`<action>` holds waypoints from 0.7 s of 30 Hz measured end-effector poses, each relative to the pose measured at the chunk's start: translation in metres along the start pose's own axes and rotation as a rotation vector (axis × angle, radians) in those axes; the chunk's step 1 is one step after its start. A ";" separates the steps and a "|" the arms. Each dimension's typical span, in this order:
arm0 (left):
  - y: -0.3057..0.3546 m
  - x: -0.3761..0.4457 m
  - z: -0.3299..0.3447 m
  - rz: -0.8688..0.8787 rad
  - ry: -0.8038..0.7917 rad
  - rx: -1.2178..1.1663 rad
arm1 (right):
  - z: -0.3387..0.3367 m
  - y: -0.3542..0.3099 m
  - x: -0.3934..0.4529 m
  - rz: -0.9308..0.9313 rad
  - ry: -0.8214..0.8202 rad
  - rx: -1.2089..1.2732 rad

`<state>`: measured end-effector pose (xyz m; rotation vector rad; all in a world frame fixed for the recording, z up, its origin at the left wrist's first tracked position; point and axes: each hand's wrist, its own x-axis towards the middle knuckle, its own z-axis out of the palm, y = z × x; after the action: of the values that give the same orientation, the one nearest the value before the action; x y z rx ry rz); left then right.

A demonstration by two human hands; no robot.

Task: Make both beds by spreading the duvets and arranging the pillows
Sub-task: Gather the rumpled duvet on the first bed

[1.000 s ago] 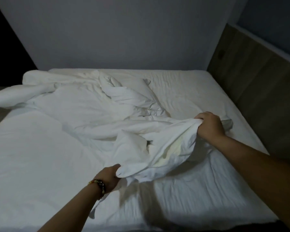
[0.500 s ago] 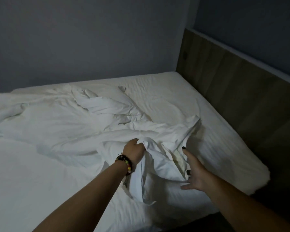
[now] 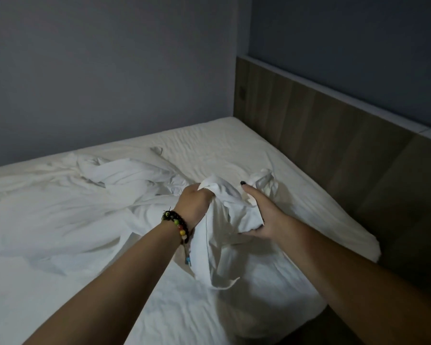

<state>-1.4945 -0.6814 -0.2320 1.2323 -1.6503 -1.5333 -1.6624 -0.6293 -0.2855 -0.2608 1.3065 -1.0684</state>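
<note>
Two hands work the duvet (image 3: 125,215), bunched mid-bed (image 3: 234,145): left hand (image 3: 197,205) clenched around a gathered fold, right hand (image 3: 261,215) at its 3 o'clock, pinching the fabric between thumb and fingers, likely hunting an edge to spread it.

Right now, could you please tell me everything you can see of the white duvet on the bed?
The duvet is white, thin-looking cloth, crumpled and twisted in folds across the bed, not spread. Its near end is bunched and lifted off the mattress, a loose edge hanging down. The left hand, with a beaded bracelet at the wrist, grips the top of that bunch. The right hand holds its right side, forefinger extended. The rest trails left across the sheet.
</note>
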 end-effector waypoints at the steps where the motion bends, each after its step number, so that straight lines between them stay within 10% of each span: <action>1: -0.001 -0.001 0.002 -0.004 -0.025 -0.039 | -0.001 -0.006 0.003 0.001 0.010 -0.057; 10: 0.004 0.023 0.028 -0.051 0.089 -0.165 | 0.006 -0.054 0.031 0.070 0.116 -0.398; 21: 0.084 0.079 0.207 -0.210 0.115 -0.510 | -0.146 -0.188 0.059 -0.185 0.165 -0.362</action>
<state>-1.7294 -0.6665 -0.2035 1.2029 -0.9889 -1.8233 -1.8866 -0.7158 -0.2384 -0.5834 1.6489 -1.0182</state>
